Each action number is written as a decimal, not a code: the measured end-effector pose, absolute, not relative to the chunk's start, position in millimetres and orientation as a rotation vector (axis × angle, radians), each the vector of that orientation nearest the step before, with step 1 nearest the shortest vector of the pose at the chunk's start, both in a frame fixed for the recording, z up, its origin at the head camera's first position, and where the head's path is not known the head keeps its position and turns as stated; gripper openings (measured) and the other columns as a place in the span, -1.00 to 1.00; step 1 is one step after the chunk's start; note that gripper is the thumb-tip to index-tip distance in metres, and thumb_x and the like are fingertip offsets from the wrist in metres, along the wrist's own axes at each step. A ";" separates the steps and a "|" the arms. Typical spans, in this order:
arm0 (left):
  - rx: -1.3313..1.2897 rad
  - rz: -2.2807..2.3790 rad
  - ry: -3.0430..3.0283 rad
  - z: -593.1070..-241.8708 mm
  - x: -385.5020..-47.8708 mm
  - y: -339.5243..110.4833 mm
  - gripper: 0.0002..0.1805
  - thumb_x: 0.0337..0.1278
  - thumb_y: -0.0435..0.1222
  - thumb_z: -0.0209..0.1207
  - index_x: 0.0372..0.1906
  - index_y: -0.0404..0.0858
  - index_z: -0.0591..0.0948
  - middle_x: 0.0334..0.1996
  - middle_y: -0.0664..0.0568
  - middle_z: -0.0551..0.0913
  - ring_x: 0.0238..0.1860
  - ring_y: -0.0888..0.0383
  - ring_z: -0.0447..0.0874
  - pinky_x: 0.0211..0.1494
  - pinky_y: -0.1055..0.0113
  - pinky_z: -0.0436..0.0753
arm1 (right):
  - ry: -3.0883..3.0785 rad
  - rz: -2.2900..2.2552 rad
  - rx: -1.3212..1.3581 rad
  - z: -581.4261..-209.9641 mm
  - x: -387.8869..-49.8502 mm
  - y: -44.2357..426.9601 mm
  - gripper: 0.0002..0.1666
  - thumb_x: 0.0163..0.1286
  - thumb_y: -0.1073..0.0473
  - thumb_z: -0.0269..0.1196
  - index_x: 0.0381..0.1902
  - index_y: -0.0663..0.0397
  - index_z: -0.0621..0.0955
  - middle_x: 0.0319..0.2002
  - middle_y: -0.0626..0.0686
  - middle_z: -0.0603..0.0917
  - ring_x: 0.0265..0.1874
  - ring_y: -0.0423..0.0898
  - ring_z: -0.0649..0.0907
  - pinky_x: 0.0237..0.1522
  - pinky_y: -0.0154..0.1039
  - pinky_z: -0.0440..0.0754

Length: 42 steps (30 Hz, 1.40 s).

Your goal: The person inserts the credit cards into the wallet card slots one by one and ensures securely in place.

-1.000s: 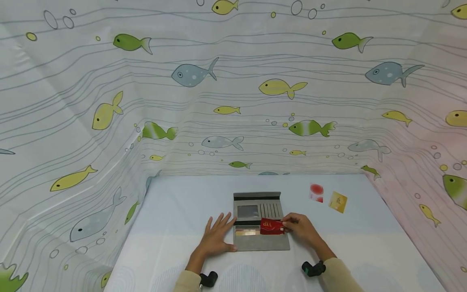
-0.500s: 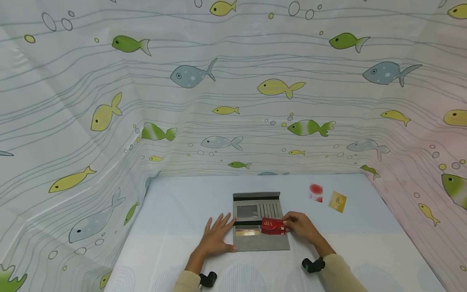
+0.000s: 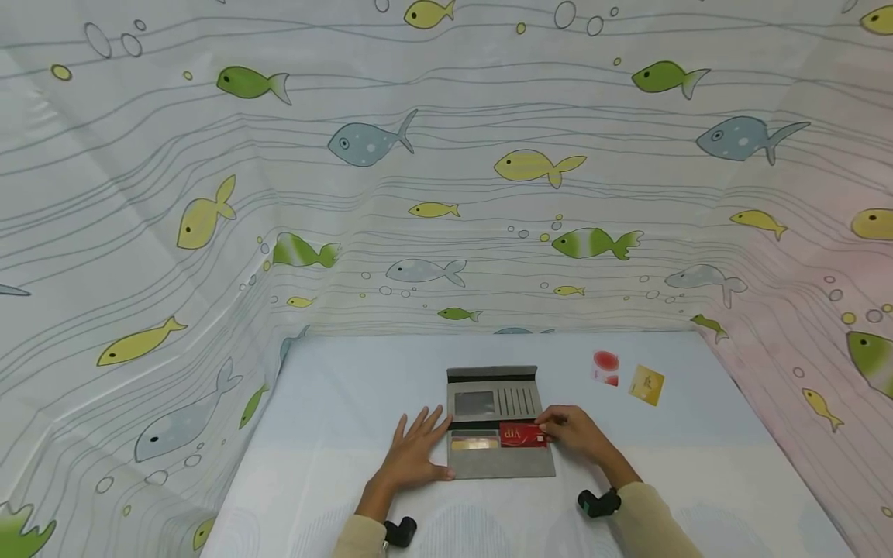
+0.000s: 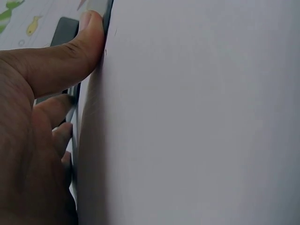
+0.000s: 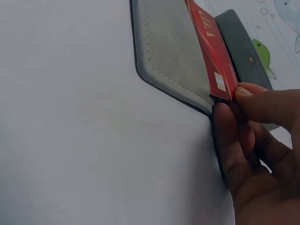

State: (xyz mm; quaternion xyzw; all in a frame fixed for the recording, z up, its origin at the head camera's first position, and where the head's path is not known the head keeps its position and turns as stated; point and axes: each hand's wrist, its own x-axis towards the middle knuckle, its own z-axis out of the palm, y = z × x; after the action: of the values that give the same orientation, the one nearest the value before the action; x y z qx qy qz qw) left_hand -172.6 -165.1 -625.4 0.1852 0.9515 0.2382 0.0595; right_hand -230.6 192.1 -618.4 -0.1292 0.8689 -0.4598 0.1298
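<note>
A grey wallet (image 3: 502,464) lies unfolded on the table, with a clear window and a row of card slots in its upper part. At its lower right sits a red card marked VIP (image 3: 518,435), lined up with the fold. My right hand (image 3: 577,435) pinches this card's right end; in the right wrist view the thumb (image 5: 248,98) is on the card's corner. My left hand (image 3: 410,459) lies spread at the wallet's left edge, its thumb and fingertips touching it. Other cards (image 3: 474,444) show in the lower left pocket.
To the wallet's upper right, a white and red card (image 3: 605,367) and a yellow card (image 3: 647,386) lie on the pale table (image 3: 335,387). A fish-patterned curtain (image 3: 481,232) encloses the back and sides.
The red card has shifted slightly right, then straightened and settled lower against the wallet. My right hand has moved a little with it. The left hand has stayed in place.
</note>
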 end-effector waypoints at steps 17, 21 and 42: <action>0.566 0.722 2.887 -629.9 -171.3 -169.0 0.15 -0.20 0.27 0.40 0.55 -0.05 0.23 0.60 -0.05 0.11 0.61 -0.20 -0.03 0.54 -0.38 -0.22 | 2.537 -1.343 -0.410 -624.5 -222.1 187.3 -0.85 0.42 0.20 0.26 -0.10 -0.05 0.71 -0.08 0.01 0.72 -0.13 -0.10 0.62 -0.09 -0.39 0.65; 0.582 0.744 2.884 -626.4 -171.3 -168.5 0.15 -0.22 0.24 0.42 0.55 -0.07 0.24 0.59 -0.08 0.13 0.60 -0.23 -0.02 0.52 -0.39 -0.21 | 2.522 -1.368 -0.419 -625.9 -220.7 188.1 -0.83 0.43 0.17 0.25 -0.07 -0.05 0.71 -0.07 0.01 0.71 -0.13 -0.10 0.60 -0.10 -0.39 0.63; 0.542 0.763 2.873 -621.1 -171.6 -162.9 0.13 -0.22 0.19 0.45 0.54 -0.04 0.26 0.59 -0.06 0.13 0.60 -0.22 -0.03 0.54 -0.38 -0.22 | 2.532 -1.349 -0.537 -628.8 -215.4 193.4 -0.91 0.35 0.17 0.35 -0.19 -0.09 0.71 -0.19 -0.03 0.62 -0.27 -0.25 0.56 -0.20 -0.40 0.60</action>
State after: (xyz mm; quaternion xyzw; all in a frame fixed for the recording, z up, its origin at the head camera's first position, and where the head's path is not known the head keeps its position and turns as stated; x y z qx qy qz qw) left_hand -171.6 -162.9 -621.1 0.1789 0.9492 0.2520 0.0599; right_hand -215.4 193.4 -628.8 -0.1827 0.8621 -0.4593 0.1114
